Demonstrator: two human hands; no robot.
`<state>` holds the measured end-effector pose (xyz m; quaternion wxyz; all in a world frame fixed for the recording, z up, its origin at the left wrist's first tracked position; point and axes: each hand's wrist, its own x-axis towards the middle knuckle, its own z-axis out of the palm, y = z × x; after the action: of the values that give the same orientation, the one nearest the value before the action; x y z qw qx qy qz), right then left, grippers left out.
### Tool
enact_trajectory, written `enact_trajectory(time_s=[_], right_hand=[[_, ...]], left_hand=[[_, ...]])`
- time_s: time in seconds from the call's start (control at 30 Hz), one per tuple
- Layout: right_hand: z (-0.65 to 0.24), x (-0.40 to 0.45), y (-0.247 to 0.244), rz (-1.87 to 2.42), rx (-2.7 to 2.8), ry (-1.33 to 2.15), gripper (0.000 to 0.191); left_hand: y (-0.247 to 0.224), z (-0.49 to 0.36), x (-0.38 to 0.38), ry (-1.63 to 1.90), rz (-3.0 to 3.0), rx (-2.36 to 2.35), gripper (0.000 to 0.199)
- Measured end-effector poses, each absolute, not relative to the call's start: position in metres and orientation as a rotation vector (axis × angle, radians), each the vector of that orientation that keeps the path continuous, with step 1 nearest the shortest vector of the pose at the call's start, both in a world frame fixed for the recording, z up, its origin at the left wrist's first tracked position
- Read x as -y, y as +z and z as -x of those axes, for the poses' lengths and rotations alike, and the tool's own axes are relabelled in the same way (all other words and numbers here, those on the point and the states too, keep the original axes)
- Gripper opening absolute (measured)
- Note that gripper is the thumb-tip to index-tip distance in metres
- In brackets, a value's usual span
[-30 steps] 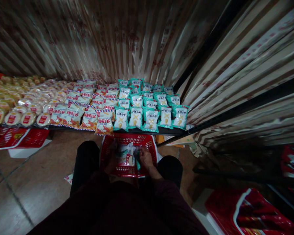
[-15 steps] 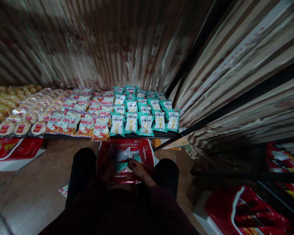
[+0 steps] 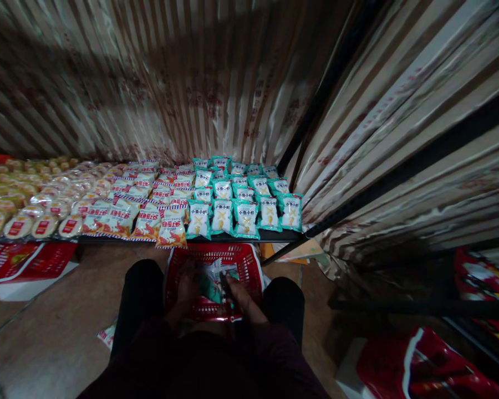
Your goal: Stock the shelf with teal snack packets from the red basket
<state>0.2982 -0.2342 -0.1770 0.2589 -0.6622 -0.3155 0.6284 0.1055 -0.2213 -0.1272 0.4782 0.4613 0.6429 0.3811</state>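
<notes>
A red plastic basket [image 3: 174, 256] sits between my knees, just below the shelf front. Inside it my left hand [image 3: 188, 285] is in deep shade, its fingers curled at the left side of a teal-and-white snack bag [image 3: 210, 289]. At the bag's right side is my right hand [image 3: 239, 292], fingers bent against it. The bag is held tilted between both hands; the fingertips are dim and partly hidden. Beneath and behind it lie further teal and whitish snack bags [image 3: 218, 267] in the basket.
On the black shelf [image 3: 270, 237] stand rows of teal snack bags [image 3: 246, 219], striped-edge snack bags [image 3: 172, 226] and round wrapped crackers [image 3: 45, 226]. A slanting black post [image 3: 341, 213] and striped curtain [image 3: 216, 72] close off the right and back. Red bags [image 3: 436, 366] stand at lower right.
The view has tipped slightly upward, so the shelf sits lower in frame. The teal bag has turned more upright between my hands, and my left hand shows more clearly beside it.
</notes>
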Motion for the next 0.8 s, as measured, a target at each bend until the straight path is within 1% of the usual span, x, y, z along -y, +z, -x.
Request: enact_trajectory(time_s=[0.03,0.1,0.2,0.37,0.43,0.63,0.8], right_hand=[[-0.297,0.234,-0.174,1.77,0.812,1.751,0.051],[-0.293,0.234,-0.167,1.715,0.727,1.84,0.052],[-0.29,0.234,-0.154,1.612,0.635,1.905,0.049],[-0.293,0.236,-0.133,1.423,0.556,1.822,0.041],[-0.293,0.237,-0.128,1.393,0.567,1.791,0.043],[-0.289,0.239,-0.121,1.351,0.552,1.599,0.06],[-0.288,0.243,-0.121,1.384,0.551,1.504,0.063]], left_hand=[[-0.126,-0.108,0.219,0.928,-1.154,-1.593,0.019],[-0.123,-0.114,0.215,0.912,-1.208,-1.621,0.024],[-0.116,-0.122,0.211,0.906,-1.244,-1.613,0.025],[-0.101,-0.129,0.208,0.956,-1.223,-1.621,0.024],[-0.096,-0.13,0.208,0.989,-1.186,-1.611,0.028],[-0.089,-0.138,0.215,1.061,-0.895,-1.45,0.046],[-0.09,-0.145,0.217,1.09,-0.859,-1.416,0.053]])
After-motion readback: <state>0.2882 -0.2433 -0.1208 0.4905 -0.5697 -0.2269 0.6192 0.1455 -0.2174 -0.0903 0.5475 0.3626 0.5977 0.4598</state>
